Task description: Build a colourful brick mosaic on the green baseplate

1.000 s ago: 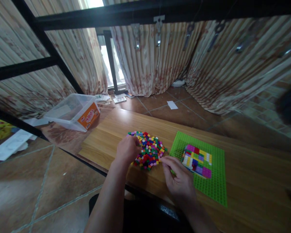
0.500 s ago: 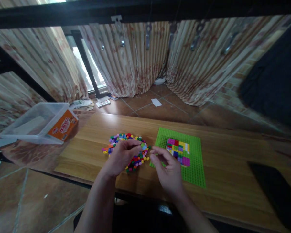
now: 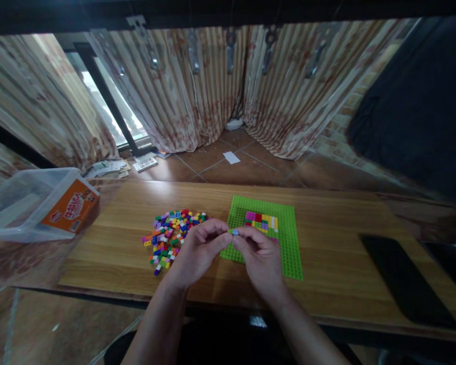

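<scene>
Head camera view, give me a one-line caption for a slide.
Both hands, left hand and right hand, pinch one small brick between loose coloured bricks and a green baseplate on a wooden table.

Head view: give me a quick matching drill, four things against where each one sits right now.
Things:
1. small brick
2. loose brick pile
3. green baseplate
4. clear plastic tub

Places:
A. far left of the table, orange label facing the camera
B. pinched between the fingertips of the left hand and the right hand
C. flat on the wooden table, partly behind the right hand, carrying a block of joined bricks
D. spread on the wood just left of the left hand

Pairs: 1-B, 2-D, 3-C, 4-A
</scene>
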`<action>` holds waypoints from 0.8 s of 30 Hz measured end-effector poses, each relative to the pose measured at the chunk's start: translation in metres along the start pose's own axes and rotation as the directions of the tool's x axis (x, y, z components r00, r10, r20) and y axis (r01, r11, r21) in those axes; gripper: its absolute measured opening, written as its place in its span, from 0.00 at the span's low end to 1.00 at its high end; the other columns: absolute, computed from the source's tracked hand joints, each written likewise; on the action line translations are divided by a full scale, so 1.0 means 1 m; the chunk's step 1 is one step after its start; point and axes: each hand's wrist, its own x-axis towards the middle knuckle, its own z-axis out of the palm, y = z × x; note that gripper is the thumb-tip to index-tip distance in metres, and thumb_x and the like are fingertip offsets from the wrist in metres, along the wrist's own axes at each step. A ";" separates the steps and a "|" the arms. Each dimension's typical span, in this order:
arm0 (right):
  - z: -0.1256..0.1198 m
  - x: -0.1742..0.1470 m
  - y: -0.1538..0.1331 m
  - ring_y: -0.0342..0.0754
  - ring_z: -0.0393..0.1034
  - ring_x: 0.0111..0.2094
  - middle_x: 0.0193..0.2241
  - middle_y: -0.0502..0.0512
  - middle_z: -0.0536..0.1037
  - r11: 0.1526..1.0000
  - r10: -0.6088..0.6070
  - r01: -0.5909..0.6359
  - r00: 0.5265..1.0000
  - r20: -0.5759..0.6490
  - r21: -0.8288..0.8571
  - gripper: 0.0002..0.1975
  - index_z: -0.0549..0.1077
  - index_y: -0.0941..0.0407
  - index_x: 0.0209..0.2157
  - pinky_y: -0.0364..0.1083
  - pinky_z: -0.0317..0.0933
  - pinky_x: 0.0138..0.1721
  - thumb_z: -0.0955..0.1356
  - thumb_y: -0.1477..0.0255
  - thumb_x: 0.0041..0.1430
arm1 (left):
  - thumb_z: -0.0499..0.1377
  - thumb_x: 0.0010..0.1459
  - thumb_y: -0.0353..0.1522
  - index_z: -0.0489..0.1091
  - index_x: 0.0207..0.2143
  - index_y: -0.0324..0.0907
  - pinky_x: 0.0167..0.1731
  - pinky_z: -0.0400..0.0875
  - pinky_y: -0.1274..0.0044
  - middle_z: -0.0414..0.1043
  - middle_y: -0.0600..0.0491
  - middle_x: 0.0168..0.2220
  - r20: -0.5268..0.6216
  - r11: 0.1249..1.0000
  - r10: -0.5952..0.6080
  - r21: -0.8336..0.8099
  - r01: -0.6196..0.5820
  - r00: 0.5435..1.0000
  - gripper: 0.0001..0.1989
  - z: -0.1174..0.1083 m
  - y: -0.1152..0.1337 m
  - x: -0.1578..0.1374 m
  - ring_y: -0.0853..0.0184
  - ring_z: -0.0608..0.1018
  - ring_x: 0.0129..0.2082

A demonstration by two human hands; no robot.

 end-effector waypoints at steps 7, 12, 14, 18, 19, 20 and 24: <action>-0.016 0.000 -0.009 0.42 0.68 0.25 0.24 0.48 0.75 0.999 0.029 -0.029 0.999 0.031 -0.021 0.05 0.77 0.53 0.31 0.42 0.64 0.28 0.69 0.67 0.55 | 0.63 0.52 0.37 0.73 0.29 0.39 0.27 0.61 0.80 0.68 0.55 0.23 0.038 1.000 0.018 -0.013 -0.017 0.999 0.10 0.014 -0.002 0.000 0.73 0.67 0.25; -0.058 0.018 -0.009 0.43 0.68 0.24 0.23 0.48 0.76 0.993 0.070 -0.063 0.995 0.070 -0.099 0.08 0.78 0.54 0.33 0.43 0.64 0.28 0.70 0.65 0.54 | 0.62 0.53 0.37 0.72 0.28 0.39 0.26 0.61 0.80 0.66 0.56 0.22 -0.042 0.999 0.026 -0.024 -0.027 0.999 0.09 0.018 -0.004 0.005 0.73 0.66 0.24; -0.077 0.026 -0.007 0.43 0.69 0.25 0.24 0.48 0.76 0.980 0.030 -0.038 0.999 -0.044 -0.194 0.08 0.78 0.54 0.33 0.44 0.64 0.28 0.70 0.65 0.55 | 0.61 0.52 0.36 0.71 0.26 0.39 0.25 0.59 0.80 0.65 0.57 0.22 -0.134 1.000 0.022 0.013 -0.021 0.991 0.09 0.015 -0.006 0.008 0.73 0.65 0.23; -0.095 0.031 -0.004 0.46 0.71 0.32 0.30 0.51 0.77 0.912 -0.095 0.090 0.995 0.008 -0.401 0.08 0.78 0.54 0.33 0.46 0.65 0.35 0.67 0.67 0.58 | 0.60 0.52 0.35 0.68 0.24 0.39 0.24 0.58 0.80 0.63 0.58 0.21 -0.184 0.992 -0.016 0.119 0.038 0.983 0.09 0.009 -0.010 0.012 0.74 0.64 0.22; -0.095 0.030 -0.004 0.46 0.71 0.35 0.32 0.52 0.77 0.889 -0.111 0.129 0.992 0.067 -0.440 0.09 0.78 0.54 0.33 0.46 0.65 0.37 0.66 0.67 0.59 | 0.59 0.52 0.35 0.68 0.24 0.39 0.24 0.58 0.80 0.63 0.58 0.21 -0.178 0.989 -0.021 0.142 0.046 0.984 0.09 0.009 -0.011 0.013 0.74 0.64 0.23; -0.094 0.029 -0.003 0.47 0.71 0.37 0.34 0.53 0.77 0.867 -0.118 0.162 0.985 0.122 -0.471 0.09 0.78 0.54 0.33 0.47 0.65 0.39 0.66 0.67 0.60 | 0.59 0.52 0.35 0.68 0.24 0.39 0.25 0.58 0.80 0.63 0.58 0.21 -0.166 0.986 -0.022 0.162 0.050 0.986 0.09 0.010 -0.012 0.013 0.74 0.64 0.23; -0.088 0.023 -0.002 0.47 0.71 0.40 0.36 0.54 0.76 0.817 -0.107 0.214 0.969 0.223 -0.535 0.09 0.78 0.53 0.35 0.47 0.65 0.43 0.66 0.68 0.61 | 0.58 0.53 0.36 0.68 0.25 0.38 0.24 0.57 0.80 0.63 0.58 0.21 -0.115 0.971 -0.022 0.234 0.049 0.993 0.10 0.013 -0.016 0.013 0.74 0.64 0.23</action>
